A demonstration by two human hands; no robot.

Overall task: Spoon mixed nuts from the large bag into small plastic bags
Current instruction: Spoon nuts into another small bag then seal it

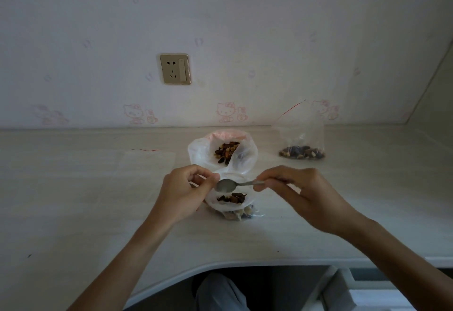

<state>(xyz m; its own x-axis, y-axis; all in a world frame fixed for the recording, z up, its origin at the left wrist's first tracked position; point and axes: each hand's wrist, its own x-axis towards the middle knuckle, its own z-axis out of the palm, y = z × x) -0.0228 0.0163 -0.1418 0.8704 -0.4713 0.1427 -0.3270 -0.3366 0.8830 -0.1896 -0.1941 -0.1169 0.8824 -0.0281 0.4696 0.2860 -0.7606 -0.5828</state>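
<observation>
One filled small bag (302,147) stands at two o'clock on the pale bench (73,200). The left hand (186,193) pinches a second small bag (230,203) open; the right hand (291,188) holds an empty spoon (226,185) over it. At twelve o'clock the large bag (223,155) holds nuts; a flat bag (147,161) waits at ten. A socket (174,68) sits on the papered wall.

A pale wood-grain worktop (73,200) curves in before me. Behind it my wall (245,29) wears faint pink cartoon-cat wallpaper, and a gold-framed socket (175,68) with a switch sits there.
</observation>
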